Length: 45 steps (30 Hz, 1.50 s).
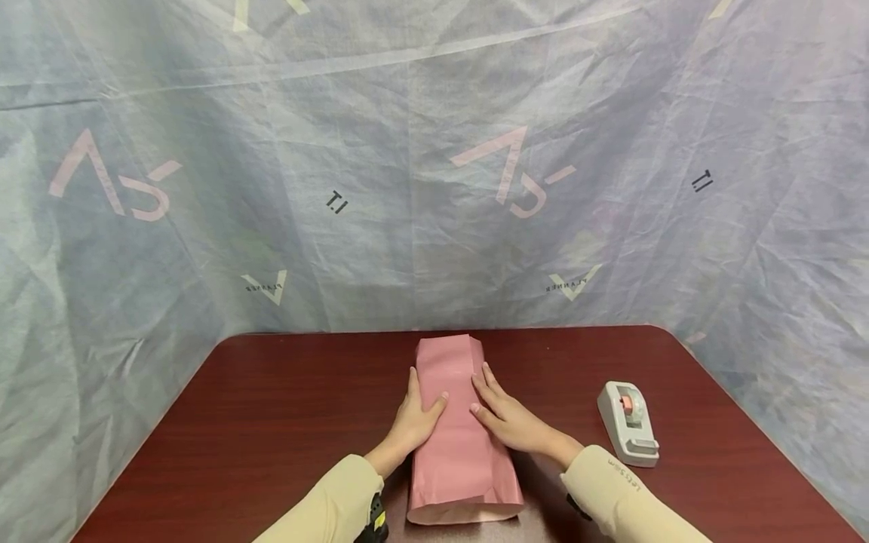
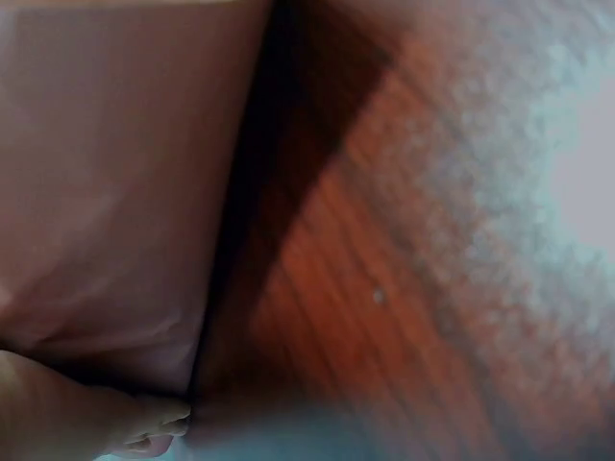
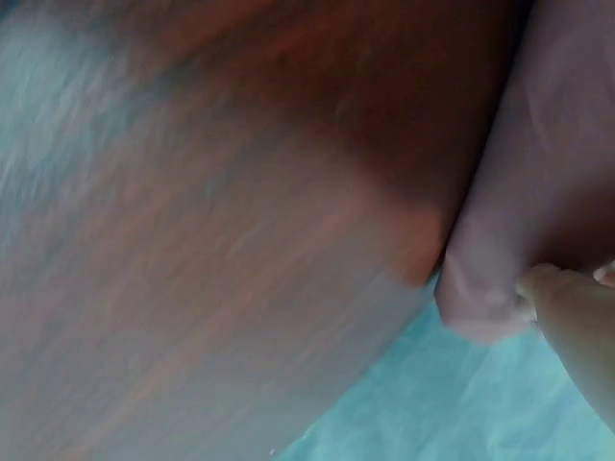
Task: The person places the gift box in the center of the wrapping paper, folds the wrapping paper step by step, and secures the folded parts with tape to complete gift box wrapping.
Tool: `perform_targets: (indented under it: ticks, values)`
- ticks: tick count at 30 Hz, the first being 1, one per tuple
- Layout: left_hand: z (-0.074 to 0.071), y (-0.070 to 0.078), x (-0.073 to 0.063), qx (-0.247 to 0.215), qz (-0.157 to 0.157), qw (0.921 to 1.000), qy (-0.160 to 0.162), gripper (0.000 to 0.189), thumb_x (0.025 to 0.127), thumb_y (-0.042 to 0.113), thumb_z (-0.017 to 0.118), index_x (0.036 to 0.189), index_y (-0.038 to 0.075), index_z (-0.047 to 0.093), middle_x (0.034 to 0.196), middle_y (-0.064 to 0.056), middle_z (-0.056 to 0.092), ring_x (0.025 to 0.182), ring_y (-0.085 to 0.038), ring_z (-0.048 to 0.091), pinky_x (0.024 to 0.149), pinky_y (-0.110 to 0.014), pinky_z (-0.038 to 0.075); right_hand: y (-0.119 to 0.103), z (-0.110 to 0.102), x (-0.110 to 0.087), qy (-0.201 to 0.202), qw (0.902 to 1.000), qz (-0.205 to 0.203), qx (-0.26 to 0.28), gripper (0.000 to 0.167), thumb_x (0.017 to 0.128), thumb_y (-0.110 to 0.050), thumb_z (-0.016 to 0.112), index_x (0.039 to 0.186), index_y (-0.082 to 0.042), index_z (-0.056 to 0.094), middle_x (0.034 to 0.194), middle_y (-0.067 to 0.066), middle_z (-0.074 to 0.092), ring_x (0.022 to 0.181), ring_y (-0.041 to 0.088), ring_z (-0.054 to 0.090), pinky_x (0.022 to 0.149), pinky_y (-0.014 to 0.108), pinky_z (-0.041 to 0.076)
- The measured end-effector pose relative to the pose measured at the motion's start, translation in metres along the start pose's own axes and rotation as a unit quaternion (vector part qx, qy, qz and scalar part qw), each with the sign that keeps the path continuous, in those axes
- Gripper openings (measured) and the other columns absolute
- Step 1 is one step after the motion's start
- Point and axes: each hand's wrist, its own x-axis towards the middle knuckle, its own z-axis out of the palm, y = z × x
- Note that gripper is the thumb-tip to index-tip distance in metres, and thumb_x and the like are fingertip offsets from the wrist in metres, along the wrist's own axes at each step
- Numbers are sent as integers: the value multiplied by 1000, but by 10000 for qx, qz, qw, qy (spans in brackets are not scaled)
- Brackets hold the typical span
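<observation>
A long pink paper bag (image 1: 453, 452) lies on the dark red table, its open mouth facing me and its far end creased at the corners. Along its left side rests my left hand (image 1: 416, 422), with the thumb on the top face and the index finger stretched forward. My right hand (image 1: 512, 422) presses on the right side and top with extended fingers. The left wrist view shows the pink paper (image 2: 115, 173) close up, with part of a hand (image 2: 77, 413) below it. In the right wrist view, the paper's edge (image 3: 480, 298) meets a hand (image 3: 577, 317).
A white tape dispenser (image 1: 630, 426) with a roll of clear tape stands on the right of the table (image 1: 285, 407). Grey printed cloth (image 1: 407, 226) hangs behind the table and along both sides.
</observation>
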Motion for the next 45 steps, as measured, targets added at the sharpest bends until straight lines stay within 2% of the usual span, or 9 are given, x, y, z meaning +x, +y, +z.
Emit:
perform_targets:
  ticks: [3, 7, 13, 17, 23, 27, 33, 40, 45]
  values:
    - [-1, 1, 0, -15, -30, 10000, -1, 84, 89, 37, 54, 147, 5, 2, 147, -29, 18, 133, -43, 24, 105, -56, 25, 3, -8, -2, 112, 9999, -101, -79, 59, 95, -25, 48, 141, 4, 26, 150, 23, 12, 135, 37, 23, 104, 55, 27]
    - [-2, 2, -1, -82, -132, 9999, -4, 84, 89, 36, 55, 147, 7, 2, 148, -26, 18, 134, -42, 23, 106, -55, 25, 9, -20, -12, 520, 9970, -369, -440, 55, 91, -20, 54, 137, 5, 35, 144, 23, 31, 131, 37, 34, 101, 54, 31]
    - [-1, 1, -1, -125, -159, 9998, 40, 83, 89, 37, 55, 147, 7, 4, 148, -26, 19, 134, -42, 24, 105, -55, 25, 19, -49, -39, 1484, 9800, -722, -1110, 37, 85, -9, 61, 120, 3, 54, 119, 16, 59, 111, 31, 56, 90, 46, 45]
    - [0, 1, 0, -122, -147, 9998, 81, 83, 88, 37, 55, 147, 8, 5, 148, -26, 20, 134, -41, 25, 106, -54, 25, 22, -74, -62, 1909, 9710, -434, -1374, 26, 82, -5, 63, 108, -2, 61, 103, 9, 66, 94, 25, 63, 75, 38, 51]
    - [-1, 1, -2, -141, -156, 9997, 80, 83, 88, 36, 56, 147, 8, 5, 147, -27, 19, 133, -43, 24, 105, -56, 25, 36, -101, -96, 2244, 9569, 490, -1778, 17, 79, -3, 66, 96, -6, 63, 87, 3, 66, 73, 12, 60, 61, 26, 49]
    - [-1, 2, -4, -182, -101, 9997, 124, 83, 88, 35, 57, 147, 6, 7, 147, -28, 19, 134, -43, 23, 105, -56, 25, 52, -109, -115, 2219, 9449, 1230, -2070, 17, 75, -4, 67, 91, -2, 63, 78, 2, 64, 68, 15, 59, 56, 25, 44]
    - [1, 2, -4, -196, 7, 9996, 212, 83, 87, 34, 58, 146, 4, 8, 148, -27, 19, 134, -42, 23, 105, -56, 25, 65, -113, -134, 1587, 9466, 2157, -1794, 32, 76, -11, 69, 96, 9, 55, 76, 8, 64, 67, 20, 62, 54, 27, 45]
    - [1, 2, -3, -175, 42, 9995, 250, 83, 87, 32, 58, 146, 2, 9, 147, -28, 19, 134, -42, 23, 105, -56, 25, 70, -109, -142, 1559, 9511, 2200, -1505, 34, 74, -7, 70, 100, 8, 54, 75, 3, 65, 63, 0, 56, 55, 21, 42]
    - [1, 2, -4, -152, 68, 9995, 254, 82, 87, 33, 58, 146, 2, 9, 147, -28, 19, 134, -42, 24, 105, -56, 25, 68, -110, -142, 1648, 9494, 2332, -1311, 42, 73, -6, 72, 107, 8, 52, 75, 2, 65, 63, -6, 51, 57, 20, 39]
